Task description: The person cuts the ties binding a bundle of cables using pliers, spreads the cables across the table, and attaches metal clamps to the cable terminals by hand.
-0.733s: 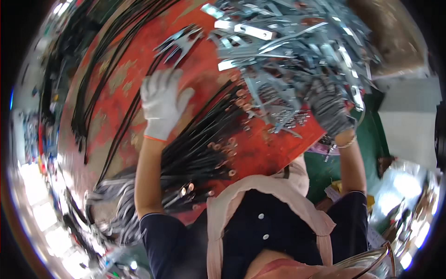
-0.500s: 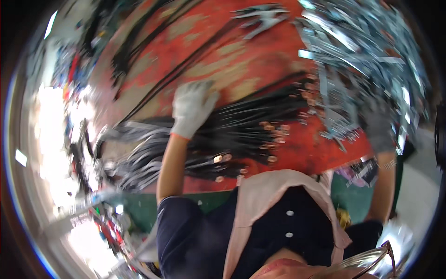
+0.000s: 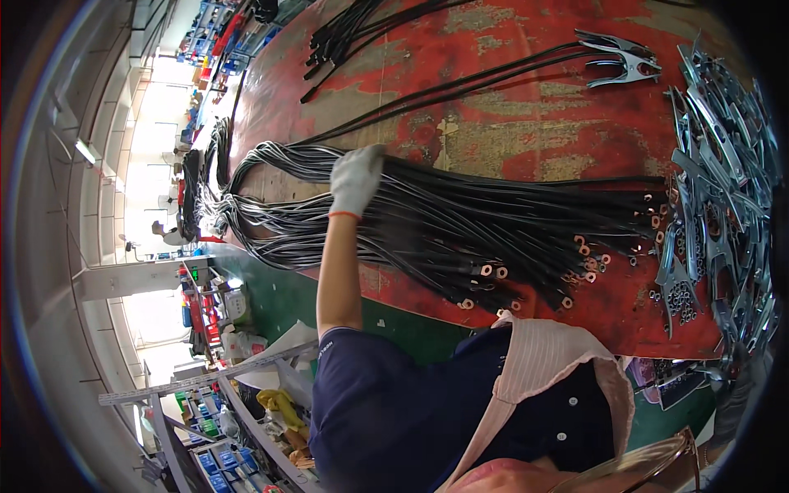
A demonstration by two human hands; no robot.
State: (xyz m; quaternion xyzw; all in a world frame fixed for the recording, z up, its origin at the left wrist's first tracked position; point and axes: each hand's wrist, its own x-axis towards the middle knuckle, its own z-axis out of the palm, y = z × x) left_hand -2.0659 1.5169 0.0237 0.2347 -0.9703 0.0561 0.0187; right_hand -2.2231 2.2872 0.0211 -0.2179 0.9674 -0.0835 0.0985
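A thick bundle of black cables (image 3: 493, 205) lies across the table, with copper ring terminals (image 3: 590, 267) on its right-hand ends. My left hand (image 3: 356, 182), in a white glove with an orange cuff, is closed over the bundle's far edge left of its middle; the fingertips are dark and partly blurred. In shadow at the lower right rim, my right hand (image 3: 738, 407) wears a grey glove near the pile of silver metal clamp parts (image 3: 727, 197). Its fingers do not show clearly.
Two cables run to silver spring clamps (image 3: 629, 64) at the far right of the worn red table (image 3: 526, 123). More black cables (image 3: 337, 37) lie at the far edge. Small metal nuts (image 3: 680, 306) sit near the clamp parts. A shelf rack (image 3: 246, 394) with boxes stands at lower left.
The view has swung, so the table and cables now appear further right and sharper. My left hand is still at the cables, its thumb less spread. My right hand has moved from the metal parts toward the lower right rim.
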